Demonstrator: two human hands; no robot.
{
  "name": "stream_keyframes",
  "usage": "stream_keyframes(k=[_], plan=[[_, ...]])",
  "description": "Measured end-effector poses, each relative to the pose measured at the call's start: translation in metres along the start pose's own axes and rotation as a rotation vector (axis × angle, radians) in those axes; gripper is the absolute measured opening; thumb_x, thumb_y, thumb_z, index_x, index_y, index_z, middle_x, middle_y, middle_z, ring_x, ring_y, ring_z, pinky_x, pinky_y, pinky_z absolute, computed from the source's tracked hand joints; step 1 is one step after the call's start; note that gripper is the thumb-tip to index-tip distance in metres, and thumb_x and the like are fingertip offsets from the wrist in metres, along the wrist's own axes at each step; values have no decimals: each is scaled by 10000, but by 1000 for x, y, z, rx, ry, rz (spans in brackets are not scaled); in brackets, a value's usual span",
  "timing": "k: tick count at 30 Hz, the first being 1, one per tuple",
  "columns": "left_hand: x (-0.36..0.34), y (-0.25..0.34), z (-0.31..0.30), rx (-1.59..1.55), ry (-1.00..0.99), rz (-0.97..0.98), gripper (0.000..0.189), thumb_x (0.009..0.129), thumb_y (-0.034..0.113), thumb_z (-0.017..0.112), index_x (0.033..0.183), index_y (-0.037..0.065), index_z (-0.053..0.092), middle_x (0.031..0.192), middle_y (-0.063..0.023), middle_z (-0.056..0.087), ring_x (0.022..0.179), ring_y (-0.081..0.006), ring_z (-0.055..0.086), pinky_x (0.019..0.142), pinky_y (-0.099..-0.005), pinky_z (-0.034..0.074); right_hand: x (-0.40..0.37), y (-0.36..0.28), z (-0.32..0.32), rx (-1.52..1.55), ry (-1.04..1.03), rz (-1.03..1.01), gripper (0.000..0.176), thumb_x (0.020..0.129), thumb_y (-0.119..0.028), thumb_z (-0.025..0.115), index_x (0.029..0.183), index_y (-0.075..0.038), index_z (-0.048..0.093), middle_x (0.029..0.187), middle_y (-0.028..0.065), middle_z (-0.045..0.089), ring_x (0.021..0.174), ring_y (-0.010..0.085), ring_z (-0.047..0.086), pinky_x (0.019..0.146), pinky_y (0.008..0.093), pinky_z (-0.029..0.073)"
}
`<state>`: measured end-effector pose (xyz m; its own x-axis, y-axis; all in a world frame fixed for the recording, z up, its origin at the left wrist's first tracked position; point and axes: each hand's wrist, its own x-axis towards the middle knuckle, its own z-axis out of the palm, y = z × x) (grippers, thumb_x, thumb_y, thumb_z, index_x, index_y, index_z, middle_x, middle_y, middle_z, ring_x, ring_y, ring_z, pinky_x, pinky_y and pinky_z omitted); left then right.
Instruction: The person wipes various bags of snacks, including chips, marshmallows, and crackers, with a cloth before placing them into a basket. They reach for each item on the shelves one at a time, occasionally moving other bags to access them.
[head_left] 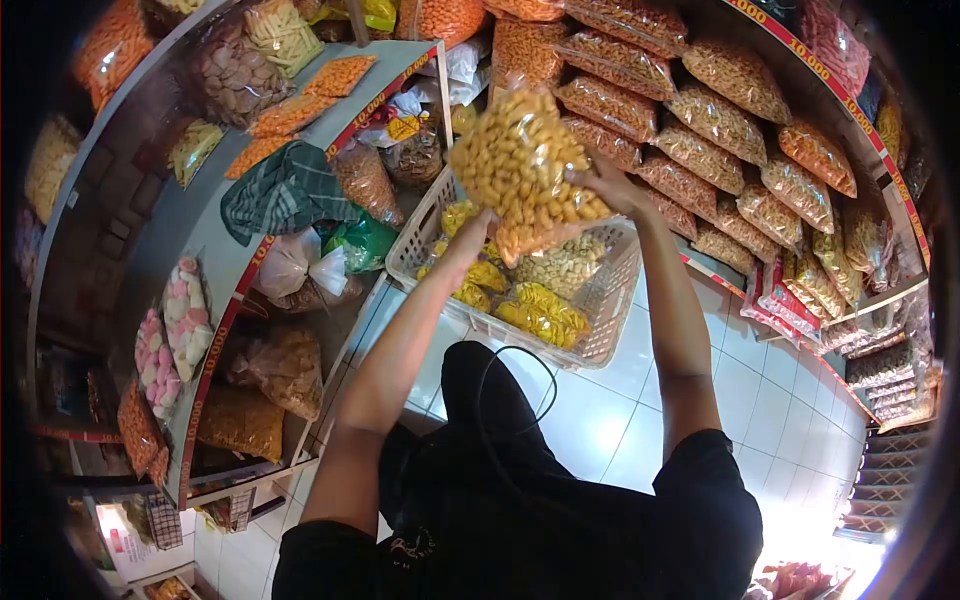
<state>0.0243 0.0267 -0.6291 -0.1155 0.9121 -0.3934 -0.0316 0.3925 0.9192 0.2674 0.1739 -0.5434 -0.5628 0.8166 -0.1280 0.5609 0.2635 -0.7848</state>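
Note:
A large clear plastic bag of golden-brown snacks (pixel 525 165) is held up between my hands, above a crate. My left hand (pixel 468 243) grips its lower left side, thumb on the plastic. On the bag's right edge my right hand (pixel 605 185) is closed, with some fingers hidden behind it. Below stands a whitish plastic crate (pixel 612 335) on the floor. Inside it lie yellow snack packs (pixel 543 312) and a bag of pale snacks (pixel 560 266).
Stacked snack bags (pixel 715 120) fill the shelves at the right and back. At the left, a grey shelf (pixel 215 225) carries a dark checked cloth (pixel 285 190) and bags of pink-and-white sweets (pixel 187 320). White floor tiles (pixel 600 420) lie under the crate. A black cable (pixel 483 400) loops before my body.

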Motion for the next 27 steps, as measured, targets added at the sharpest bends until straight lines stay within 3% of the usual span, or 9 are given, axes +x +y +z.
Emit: stream_keyframes(k=[4,7,8,12,15,19,20,24,27], plan=[[40,-81,9,-371,14,-158,293,1009,429,381,971,164,501,1072,-52,567,1023,-208,506,893,-436,422,25,4,33,-111,-152,-52,1337,676,-710,776,1566,40,118,1588,305,235,1486,383,251,1225,429,226],[56,-121,11,-424,91,-214,271,1004,391,372,989,157,510,1089,-65,577,1034,-220,513,921,-441,418,57,17,65,-75,-243,-219,1238,673,-597,852,1536,37,231,1524,288,377,1418,375,380,1202,417,281],[56,-126,11,-465,95,-220,352,1000,417,360,1143,145,532,1206,-90,559,1125,-254,508,1007,-461,393,66,19,75,-84,-272,-257,1218,671,-585,858,1529,31,253,1514,283,395,1406,374,396,1196,417,291],[53,-140,4,-723,130,-295,562,999,494,323,1441,158,405,1432,-107,439,1304,-319,432,1120,-517,310,89,15,112,-156,-395,-233,1174,657,-574,865,1510,12,311,1465,260,470,1352,362,467,1155,411,354],[37,-130,-2,-776,210,-312,545,1001,492,326,1417,154,420,1424,-108,450,1294,-325,442,1108,-547,317,108,20,144,-192,-465,-261,1183,635,-583,867,1511,-6,321,1435,250,508,1326,371,496,1129,415,386],[46,-167,-14,-928,295,-326,507,993,450,382,1376,126,452,1378,-132,481,1207,-315,529,1015,-492,453,117,32,181,-290,-490,-200,1195,631,-584,863,1537,-49,296,1470,258,467,1349,410,466,1132,425,381],[50,-181,-18,-938,244,-289,471,982,390,418,1336,87,484,1299,-131,539,1134,-289,577,959,-434,507,114,28,184,-328,-492,-192,1197,632,-585,861,1544,-62,288,1481,260,453,1356,412,459,1133,428,379],[46,-199,-19,-894,207,-259,422,985,453,402,1251,150,527,1075,-38,563,875,-160,539,725,-317,424,121,52,207,-301,-490,-227,1245,609,-626,856,1558,-78,265,1488,300,411,1360,429,444,1138,439,376],[36,-194,-22,-900,213,-313,439,979,483,395,1220,146,536,1110,-40,571,886,-157,544,743,-307,424,105,47,207,-319,-462,-216,1173,664,-624,827,1551,-77,289,1477,295,426,1368,423,439,1136,444,378]])
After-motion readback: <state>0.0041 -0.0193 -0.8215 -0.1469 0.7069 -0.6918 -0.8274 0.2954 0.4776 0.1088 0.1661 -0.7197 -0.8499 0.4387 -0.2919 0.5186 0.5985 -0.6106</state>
